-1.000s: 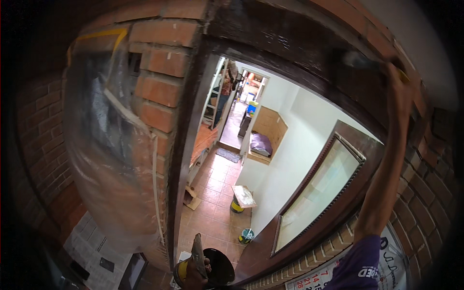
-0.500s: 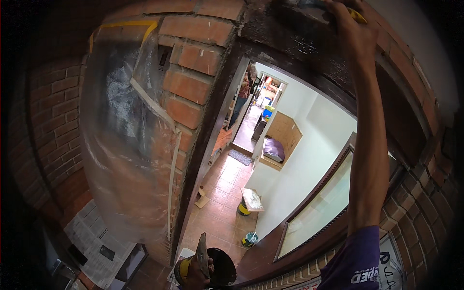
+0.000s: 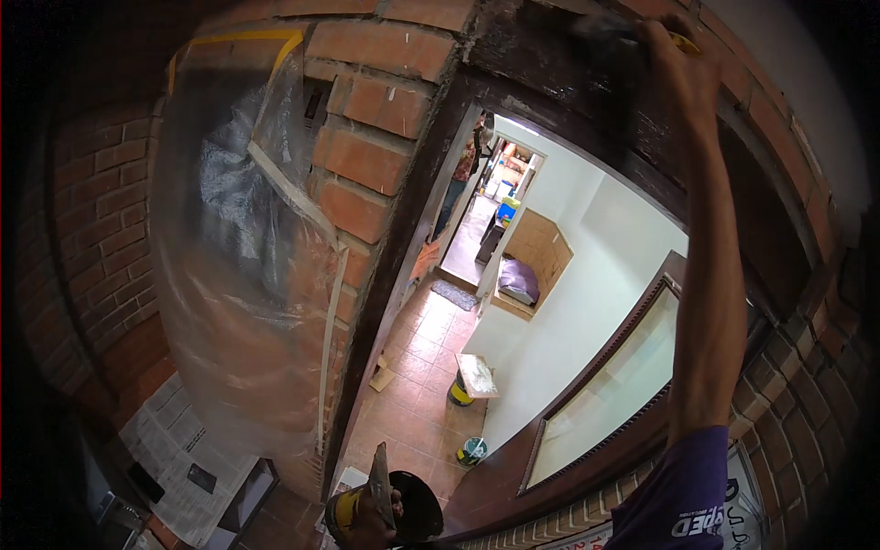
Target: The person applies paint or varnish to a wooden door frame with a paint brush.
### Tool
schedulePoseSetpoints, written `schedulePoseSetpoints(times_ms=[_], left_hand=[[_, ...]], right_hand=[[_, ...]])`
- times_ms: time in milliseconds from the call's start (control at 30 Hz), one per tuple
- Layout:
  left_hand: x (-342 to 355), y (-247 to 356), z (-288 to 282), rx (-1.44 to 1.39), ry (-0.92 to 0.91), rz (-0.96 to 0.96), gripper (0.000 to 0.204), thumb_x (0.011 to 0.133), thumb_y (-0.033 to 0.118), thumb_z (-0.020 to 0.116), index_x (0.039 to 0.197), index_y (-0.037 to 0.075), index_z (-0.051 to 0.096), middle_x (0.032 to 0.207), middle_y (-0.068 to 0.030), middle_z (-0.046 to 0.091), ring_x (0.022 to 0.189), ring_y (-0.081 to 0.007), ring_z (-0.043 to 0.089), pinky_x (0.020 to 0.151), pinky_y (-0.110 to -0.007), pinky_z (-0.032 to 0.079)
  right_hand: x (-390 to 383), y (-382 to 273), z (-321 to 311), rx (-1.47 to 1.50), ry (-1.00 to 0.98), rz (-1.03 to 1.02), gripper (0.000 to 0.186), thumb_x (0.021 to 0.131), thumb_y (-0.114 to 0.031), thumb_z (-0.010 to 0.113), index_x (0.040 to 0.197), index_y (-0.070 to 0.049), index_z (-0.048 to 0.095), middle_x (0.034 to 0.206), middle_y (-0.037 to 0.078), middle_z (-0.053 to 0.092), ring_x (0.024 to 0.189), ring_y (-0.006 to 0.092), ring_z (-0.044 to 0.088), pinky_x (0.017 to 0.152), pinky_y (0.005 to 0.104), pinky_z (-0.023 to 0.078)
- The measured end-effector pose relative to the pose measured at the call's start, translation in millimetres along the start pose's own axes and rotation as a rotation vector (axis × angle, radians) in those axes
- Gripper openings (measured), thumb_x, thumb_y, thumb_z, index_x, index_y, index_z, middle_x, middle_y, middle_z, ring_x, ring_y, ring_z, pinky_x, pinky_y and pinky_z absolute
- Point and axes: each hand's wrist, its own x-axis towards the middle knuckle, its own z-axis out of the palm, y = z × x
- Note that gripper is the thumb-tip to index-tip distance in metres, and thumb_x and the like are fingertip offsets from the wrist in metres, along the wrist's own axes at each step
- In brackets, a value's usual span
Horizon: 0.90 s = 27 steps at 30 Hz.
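Note:
My right hand is raised to the dark brown beam over the doorway. Its fingers are closed round a yellow-handled putty knife, whose blade is blurred against the beam. Low in the view, my left hand grips a black and yellow bucket by its side. A flat scraper blade stands up from the same hand, beside the bucket's rim. The bucket's inside looks dark, and I cannot make out its contents.
Clear plastic sheeting covers part of the brick wall on the left. Newspaper lies below it. Through the doorway, a board rests on a bucket, near a small green tub. A glazed door stands at the right.
My right hand has shifted slightly right and down along the beam with the putty knife. My left hand and the bucket have moved very little.

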Motion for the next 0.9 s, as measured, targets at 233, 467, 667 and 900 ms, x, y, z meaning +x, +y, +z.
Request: schedulePoseSetpoints(times_ms=[233,467,667,900], left_hand=[[11.6,-2.0,-16.9,-0.077,-0.053,-0.010,0.034,0.078,0.040,0.043,0.087,0.007,0.046,0.067,-0.0089,0.053,0.046,-0.0202,0.050,0.045,-0.032,0.043],[8.6,-4.8,-5.6,-0.045,0.084,-0.074,0.036,0.077,0.041,0.043,0.086,0.007,0.046,0.066,-0.0088,0.052,0.047,-0.0203,0.050,0.046,-0.032,0.043],[6.1,-10.4,-6.0,0.034,0.008,0.089,0.035,0.077,0.041,0.045,0.088,0.007,0.045,0.066,-0.0098,0.052,0.049,-0.0210,0.050,0.048,-0.032,0.044],[17.1,-11.5,-16.0,-0.103,-0.037,-0.028,0.034,0.077,0.041,0.045,0.086,0.007,0.045,0.067,-0.0094,0.052,0.049,-0.0202,0.050,0.048,-0.032,0.043]], right_hand=[[1.1,-7.9,-42.0,-0.110,0.116,0.155,0.019,0.072,-0.018,0.056,0.077,-0.001,0.061,0.066,0.001,0.055,0.058,0.0062,0.047,0.050,0.0188,0.035],[2.6,-38.9,-6.3,0.035,0.098,0.296,0.011,0.073,-0.012,0.051,0.064,-0.004,0.051,0.056,0.000,0.047,0.048,0.0073,0.041,0.041,0.0212,0.032],[-3.8,-18.9,-11.3,-0.160,0.100,0.184,0.013,0.071,-0.015,0.053,0.070,-0.002,0.056,0.062,0.001,0.052,0.055,0.0075,0.045,0.049,0.0205,0.035],[-7.9,-5.3,-46.7,-0.042,0.207,0.287,0.021,0.071,-0.018,0.055,0.076,0.001,0.061,0.070,0.003,0.056,0.065,0.0077,0.050,0.058,0.0200,0.039]])
